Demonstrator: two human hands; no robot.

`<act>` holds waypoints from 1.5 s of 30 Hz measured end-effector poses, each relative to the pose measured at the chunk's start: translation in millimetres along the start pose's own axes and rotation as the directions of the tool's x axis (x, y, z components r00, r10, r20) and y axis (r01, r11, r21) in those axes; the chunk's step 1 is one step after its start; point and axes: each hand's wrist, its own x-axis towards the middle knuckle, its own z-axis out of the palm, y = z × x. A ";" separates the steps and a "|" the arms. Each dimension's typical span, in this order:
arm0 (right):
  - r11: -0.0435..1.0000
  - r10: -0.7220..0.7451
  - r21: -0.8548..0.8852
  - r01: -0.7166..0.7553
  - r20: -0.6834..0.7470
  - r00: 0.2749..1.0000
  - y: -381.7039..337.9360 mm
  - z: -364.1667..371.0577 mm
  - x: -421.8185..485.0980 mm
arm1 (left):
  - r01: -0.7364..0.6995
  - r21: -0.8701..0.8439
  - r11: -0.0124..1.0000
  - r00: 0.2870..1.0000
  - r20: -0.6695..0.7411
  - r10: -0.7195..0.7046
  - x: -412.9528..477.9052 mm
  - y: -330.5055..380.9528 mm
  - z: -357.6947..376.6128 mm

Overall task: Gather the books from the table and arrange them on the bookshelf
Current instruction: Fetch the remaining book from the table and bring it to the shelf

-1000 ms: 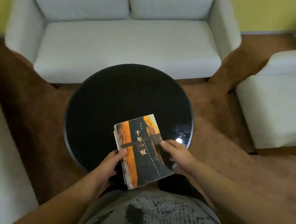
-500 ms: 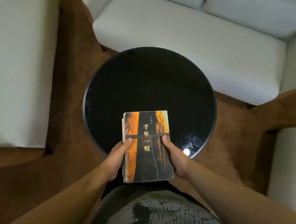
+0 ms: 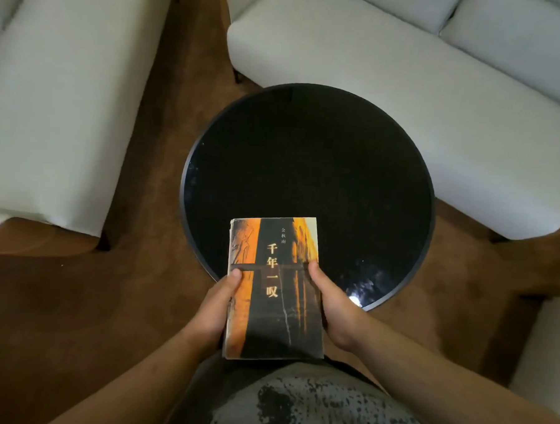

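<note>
We clasp the book point(image 3: 276, 289) between left hand point(image 3: 213, 305) and right hand point(image 3: 332, 307), six o'clock of the table point(image 3: 307, 155), for balanced carrying

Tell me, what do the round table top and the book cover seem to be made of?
The table top looks like glossy black glass or lacquer: a bright glare mirrors near its rim. The book seems paper, its printed cover fairly matte, with scuffed pale edges.
</note>
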 end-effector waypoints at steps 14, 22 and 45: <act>0.998 0.058 -0.026 -0.057 0.009 0.998 12.4 6.9 23.2 | 0.148 -0.110 0.983 0.989 0.001 -0.149 -2.9 -4.4 -21.5; 0.994 0.094 -0.047 -0.095 -0.021 0.995 28.4 12.6 17.7 | 0.125 -0.046 0.991 0.992 0.017 -0.124 -22.0 -43.7 -42.9; 0.971 -0.086 -0.211 0.116 0.145 0.986 7.3 83.6 -19.7 | -0.165 -0.310 0.936 0.986 -0.074 0.149 -78.4 6.2 -54.5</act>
